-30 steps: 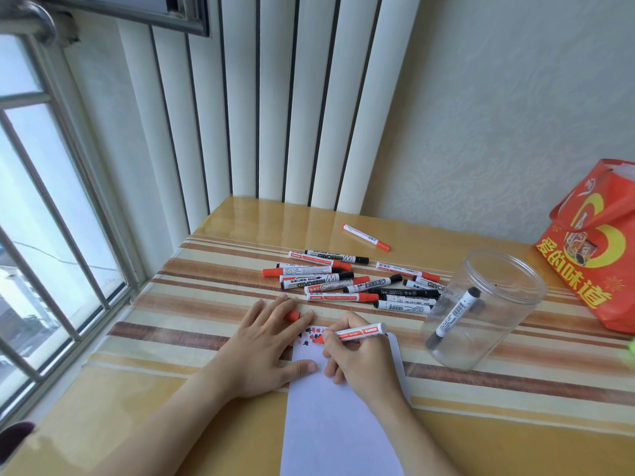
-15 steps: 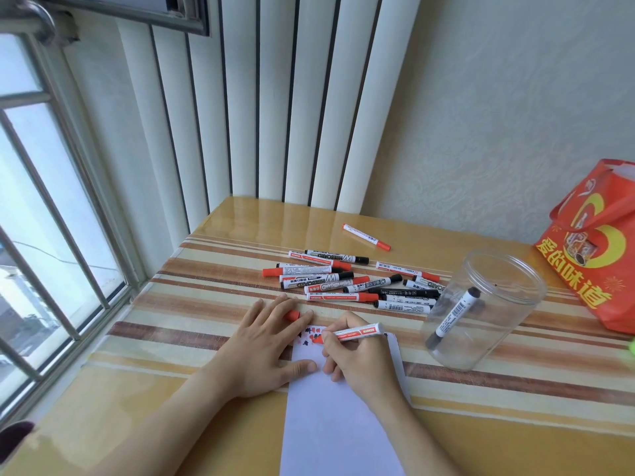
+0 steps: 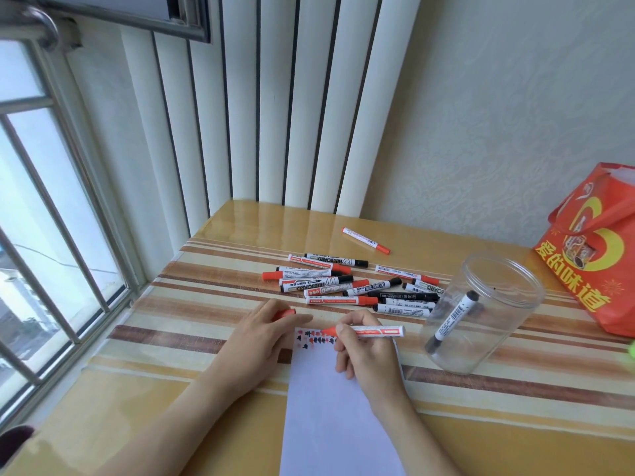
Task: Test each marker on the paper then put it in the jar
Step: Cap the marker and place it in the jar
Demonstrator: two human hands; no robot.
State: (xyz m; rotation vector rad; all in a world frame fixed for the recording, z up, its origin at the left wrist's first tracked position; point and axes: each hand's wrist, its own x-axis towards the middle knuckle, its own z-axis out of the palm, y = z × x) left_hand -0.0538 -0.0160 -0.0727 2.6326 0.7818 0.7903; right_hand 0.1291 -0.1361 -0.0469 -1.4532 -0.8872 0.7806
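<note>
A: Head view: right hand point(image 3: 369, 355) grips the uncapped red-tipped white marker point(image 3: 364, 331) on the white paper sheet point(image 3: 330, 424); left hand point(image 3: 264, 334) pinches its red cap point(image 3: 284, 313)

B: An uncapped tip could smear the clear plastic jar point(image 3: 481, 314) when dropped in

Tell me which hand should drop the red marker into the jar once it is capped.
Right. The right hand already grips the red marker over the paper, and the jar stands on its side. The left hand holds the red cap, farther from the jar.
</note>
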